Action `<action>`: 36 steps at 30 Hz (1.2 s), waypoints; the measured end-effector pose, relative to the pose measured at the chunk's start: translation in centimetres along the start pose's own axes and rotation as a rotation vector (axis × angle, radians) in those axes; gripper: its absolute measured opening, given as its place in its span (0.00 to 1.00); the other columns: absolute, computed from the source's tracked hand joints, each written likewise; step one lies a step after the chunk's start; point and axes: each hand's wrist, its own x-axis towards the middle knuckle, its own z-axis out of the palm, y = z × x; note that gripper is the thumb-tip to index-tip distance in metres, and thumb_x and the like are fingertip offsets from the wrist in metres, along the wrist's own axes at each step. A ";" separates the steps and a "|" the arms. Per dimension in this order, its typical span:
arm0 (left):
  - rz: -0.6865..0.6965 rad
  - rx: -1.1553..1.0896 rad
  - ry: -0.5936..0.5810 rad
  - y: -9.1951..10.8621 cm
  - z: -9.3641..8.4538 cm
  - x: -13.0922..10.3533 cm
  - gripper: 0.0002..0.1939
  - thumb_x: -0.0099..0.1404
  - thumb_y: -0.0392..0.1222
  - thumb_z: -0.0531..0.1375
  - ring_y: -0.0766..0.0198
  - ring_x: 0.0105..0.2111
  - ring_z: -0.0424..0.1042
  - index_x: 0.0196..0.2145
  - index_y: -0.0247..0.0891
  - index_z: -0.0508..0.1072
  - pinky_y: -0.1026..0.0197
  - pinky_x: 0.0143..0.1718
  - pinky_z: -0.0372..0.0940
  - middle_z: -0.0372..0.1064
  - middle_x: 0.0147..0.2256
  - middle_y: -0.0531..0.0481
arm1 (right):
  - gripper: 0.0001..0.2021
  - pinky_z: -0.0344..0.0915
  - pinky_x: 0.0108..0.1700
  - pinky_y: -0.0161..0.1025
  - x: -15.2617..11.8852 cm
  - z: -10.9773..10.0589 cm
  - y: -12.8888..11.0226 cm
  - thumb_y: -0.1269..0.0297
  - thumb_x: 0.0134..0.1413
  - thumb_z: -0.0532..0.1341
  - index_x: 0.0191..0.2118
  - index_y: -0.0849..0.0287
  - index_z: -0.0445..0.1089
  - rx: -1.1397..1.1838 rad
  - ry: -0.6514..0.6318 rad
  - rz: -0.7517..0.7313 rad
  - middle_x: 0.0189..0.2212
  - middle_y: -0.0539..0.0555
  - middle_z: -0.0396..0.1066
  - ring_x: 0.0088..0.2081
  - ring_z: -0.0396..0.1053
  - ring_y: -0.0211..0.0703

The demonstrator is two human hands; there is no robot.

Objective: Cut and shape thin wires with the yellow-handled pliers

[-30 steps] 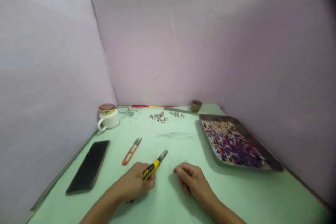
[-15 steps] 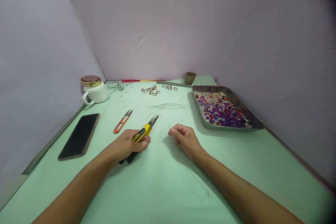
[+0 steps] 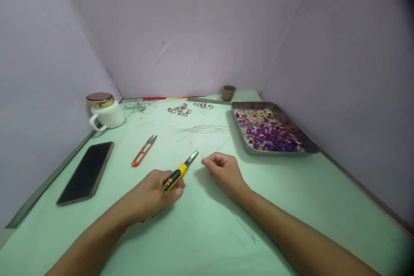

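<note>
My left hand (image 3: 163, 189) is wrapped round yellow-and-black pliers (image 3: 176, 177), whose metal jaws point up and to the right. Just right of the jaws, my right hand (image 3: 224, 172) pinches a thin wire (image 3: 201, 155) between thumb and fingertips. The jaw tips are close to the wire's end; whether they touch it I cannot tell. Beyond both hands several loose wires (image 3: 203, 129) lie on the green table (image 3: 207, 233). More thin wire (image 3: 244, 225) shows beside my right forearm.
Orange snips (image 3: 143, 152) and a phone (image 3: 86, 173) lie at left, with a lidded white mug (image 3: 111, 115) behind. A metal tray (image 3: 258, 152) of beads stands right. Beaded pieces (image 3: 180, 110), wire scraps (image 3: 137, 107) and a small brown cup (image 3: 229, 93) are at the back.
The pliers' handles have come together in my left hand, and their jaws are now nearer my right fingertips. The whole view has shifted slightly.
</note>
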 end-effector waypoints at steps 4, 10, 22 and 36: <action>-0.008 0.013 -0.003 0.3 0.1 0.1 0.07 0.55 0.44 0.51 0.71 0.21 0.48 0.27 0.37 0.62 0.67 0.21 0.47 0.50 0.22 0.57 | 0.10 0.52 0.21 0.30 -0.1 0.2 0.2 0.61 0.43 0.58 0.20 0.62 0.66 -0.052 0.029 -0.055 0.14 0.46 0.59 0.18 0.54 0.32; -0.001 0.007 -0.021 0.3 0.2 0.2 0.05 0.54 0.41 0.52 0.71 0.20 0.49 0.25 0.37 0.60 0.67 0.21 0.47 0.50 0.21 0.57 | 0.10 0.53 0.21 0.31 -0.1 0.4 0.2 0.61 0.43 0.57 0.21 0.63 0.67 -0.116 0.053 -0.096 0.15 0.47 0.60 0.19 0.55 0.33; 0.063 0.004 -0.002 -0.2 -0.2 0.3 0.06 0.55 0.41 0.52 0.70 0.22 0.51 0.25 0.37 0.60 0.67 0.22 0.49 0.52 0.22 0.57 | 0.10 0.50 0.20 0.30 -0.1 -0.1 0.0 0.62 0.45 0.57 0.20 0.61 0.64 -0.078 -0.005 -0.083 0.14 0.46 0.57 0.18 0.53 0.32; 0.066 0.013 0.031 -0.2 -0.7 0.1 0.10 0.55 0.43 0.53 0.70 0.23 0.51 0.34 0.37 0.65 0.67 0.23 0.50 0.55 0.25 0.56 | 0.11 0.36 0.12 0.27 0.1 -1.0 -0.2 0.58 0.42 0.61 0.24 0.62 0.66 0.489 -0.218 0.252 0.10 0.41 0.54 0.10 0.43 0.25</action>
